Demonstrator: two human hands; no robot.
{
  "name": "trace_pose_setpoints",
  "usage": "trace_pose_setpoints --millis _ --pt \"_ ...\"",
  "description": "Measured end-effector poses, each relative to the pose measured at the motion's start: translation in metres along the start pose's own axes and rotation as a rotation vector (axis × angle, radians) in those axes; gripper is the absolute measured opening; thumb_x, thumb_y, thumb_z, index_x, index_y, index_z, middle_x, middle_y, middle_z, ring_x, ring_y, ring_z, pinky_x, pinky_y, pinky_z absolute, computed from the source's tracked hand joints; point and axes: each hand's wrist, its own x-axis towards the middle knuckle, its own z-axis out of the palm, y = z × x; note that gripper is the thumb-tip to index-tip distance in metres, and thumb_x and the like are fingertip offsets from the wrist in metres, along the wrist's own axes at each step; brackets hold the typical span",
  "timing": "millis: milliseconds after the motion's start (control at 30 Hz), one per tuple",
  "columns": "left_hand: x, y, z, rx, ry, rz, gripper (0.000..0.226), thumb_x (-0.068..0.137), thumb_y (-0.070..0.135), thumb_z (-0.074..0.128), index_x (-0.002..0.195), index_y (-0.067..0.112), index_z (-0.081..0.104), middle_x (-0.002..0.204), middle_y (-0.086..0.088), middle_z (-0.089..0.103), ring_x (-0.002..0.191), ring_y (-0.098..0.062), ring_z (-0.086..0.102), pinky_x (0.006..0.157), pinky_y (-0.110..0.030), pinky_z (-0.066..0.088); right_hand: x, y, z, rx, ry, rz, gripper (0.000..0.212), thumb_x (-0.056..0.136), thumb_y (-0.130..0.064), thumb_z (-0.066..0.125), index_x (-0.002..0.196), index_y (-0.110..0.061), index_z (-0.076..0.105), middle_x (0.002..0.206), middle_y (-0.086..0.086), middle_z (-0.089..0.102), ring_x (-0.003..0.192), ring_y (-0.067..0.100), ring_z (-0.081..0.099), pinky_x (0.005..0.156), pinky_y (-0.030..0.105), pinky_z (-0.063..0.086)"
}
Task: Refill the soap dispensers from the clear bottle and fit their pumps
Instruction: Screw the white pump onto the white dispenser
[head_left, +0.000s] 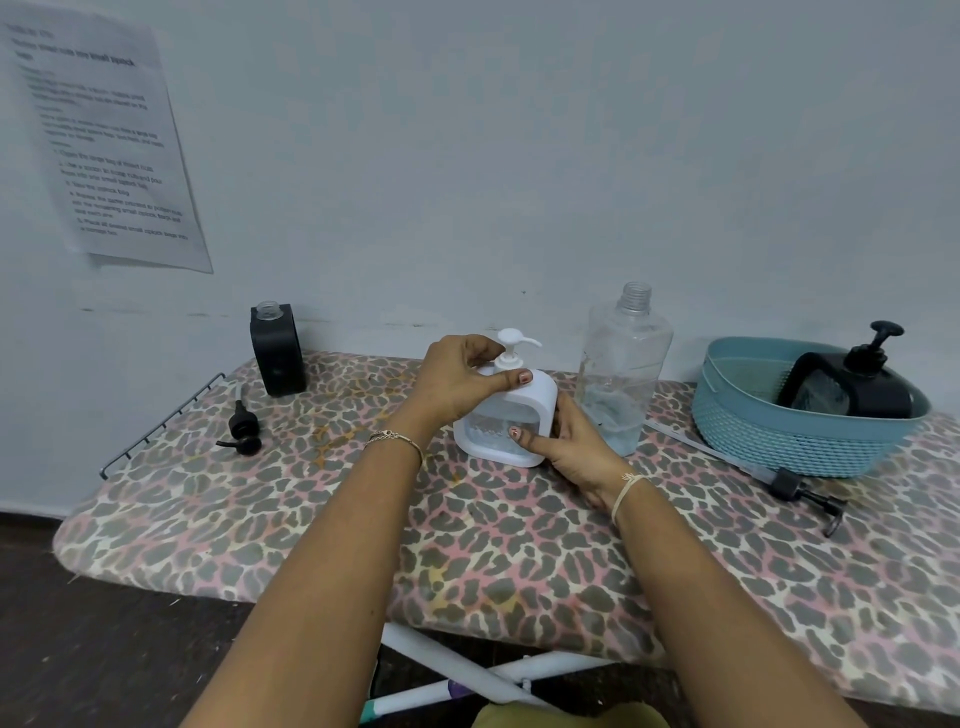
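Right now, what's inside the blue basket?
One black dispenser, pump fitted, leaning tilted in the basket. Anything under it or low behind the near wall is hidden.

I am in a plain room of a home, made over into a makeshift work spot. My table is an ironing board (519, 551) in a leopard-print cover, with its wire iron rest (161, 426) at nine o'clock and its white crossed legs (457, 667) at six o'clock. It stands against a bare, pale blue painted wall (519, 156). A printed sheet (104, 140) with numbered steps, too blurred to read, is stuck to that wall at ten o'clock. A blue plastic basket (810, 441) sits at two o'clock, and household soap things, a white dispenser (540, 395) and a clear bottle (623, 364), stand at twelve. The floor (104, 623) at seven o'clock is dark.
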Motion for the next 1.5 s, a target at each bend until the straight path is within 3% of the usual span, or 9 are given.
trace_pose_setpoints --millis 133,367,500,600,867,1033,1167,1300,1500 --pt "-0.001 0.005 -0.003 0.01 -0.024 -0.002 0.034 0.071 0.027 0.086 0.097 0.012 0.071 0.095 0.002 0.07 0.091 -0.008 0.063 0.074 -0.008 0.045 0.0 -0.004 0.0 -0.019 0.0 0.017 0.065 0.084 -0.008 0.073 0.139 -0.018 0.04 0.126 0.005 0.062 0.113 0.018 0.062 0.094 0.036 0.052" --pt "-0.008 0.012 -0.009 0.058 -0.059 0.004 0.041 0.075 0.031 0.082 0.108 0.008 0.07 0.105 -0.001 0.069 0.099 -0.01 0.061 0.082 -0.017 0.043 -0.011 -0.011 0.008 -0.111 0.097 -0.006 0.062 0.078 -0.015 0.079 0.131 -0.019 0.046 0.122 0.003 0.062 0.109 0.016 0.062 0.093 0.037 0.053" --pt "-0.02 0.025 -0.008 0.033 -0.101 0.004 0.031 0.079 0.035 0.079 0.102 0.016 0.07 0.103 0.005 0.068 0.103 -0.009 0.06 0.08 -0.014 0.043 -0.033 -0.029 0.01 -0.187 0.161 -0.042 0.057 0.077 -0.017 0.08 0.124 -0.024 0.049 0.115 -0.003 0.064 0.101 0.009 0.063 0.083 0.026 0.054" --pt "-0.029 0.042 -0.003 -0.001 -0.13 0.01 0.038 0.08 0.04 0.077 0.108 0.015 0.069 0.108 0.007 0.066 0.109 -0.009 0.059 0.088 -0.022 0.042 -0.053 -0.041 0.001 -0.208 0.176 -0.102 0.053 0.078 -0.016 0.079 0.122 -0.025 0.052 0.116 -0.003 0.065 0.099 0.007 0.064 0.08 0.024 0.054" --pt "-0.045 0.105 0.043 -0.004 -0.212 0.134 0.045 0.083 0.043 0.073 0.114 0.01 0.068 0.113 0.001 0.068 0.107 -0.011 0.061 0.092 -0.026 0.045 -0.109 -0.068 -0.042 -0.516 0.501 -0.316 0.052 0.069 -0.047 0.076 0.111 -0.028 0.053 0.103 -0.007 0.064 0.089 0.011 0.064 0.075 0.037 0.056" --pt "-0.041 0.143 0.087 -0.001 -0.21 0.178 0.057 0.085 0.045 0.069 0.13 0.011 0.059 0.131 0.0 0.061 0.12 -0.015 0.055 0.094 -0.023 0.041 -0.132 -0.088 -0.074 -0.682 0.732 -0.388 0.047 0.071 -0.046 0.075 0.108 -0.028 0.053 0.096 -0.009 0.063 0.082 0.015 0.063 0.068 0.039 0.055" --pt "-0.032 0.17 0.12 -0.034 -0.134 0.196 0.052 0.08 0.041 0.077 0.12 0.011 0.065 0.124 0.0 0.065 0.113 -0.015 0.059 0.086 -0.021 0.042 -0.134 -0.1 -0.1 -0.782 0.902 -0.393 0.05 0.073 -0.048 0.073 0.113 -0.026 0.054 0.096 -0.004 0.065 0.083 0.021 0.063 0.065 0.041 0.054" --pt "-0.013 0.19 0.145 -0.044 -0.115 0.219 0.048 0.081 0.035 0.077 0.119 0.007 0.066 0.122 -0.006 0.067 0.11 -0.019 0.061 0.085 -0.022 0.043 -0.124 -0.107 -0.123 -0.831 0.982 -0.362 0.055 0.074 -0.051 0.07 0.12 -0.026 0.051 0.102 0.0 0.066 0.086 0.023 0.063 0.064 0.037 0.054" --pt "0.025 0.213 0.167 -0.017 -0.111 0.264 0.043 0.083 0.036 0.075 0.114 0.006 0.068 0.116 -0.007 0.069 0.105 -0.02 0.062 0.088 -0.029 0.048 -0.101 -0.118 -0.149 -0.721 1.019 -0.385 0.062 0.074 -0.051 0.073 0.123 -0.021 0.049 0.111 -0.001 0.064 0.092 0.02 0.062 0.067 0.027 0.046"
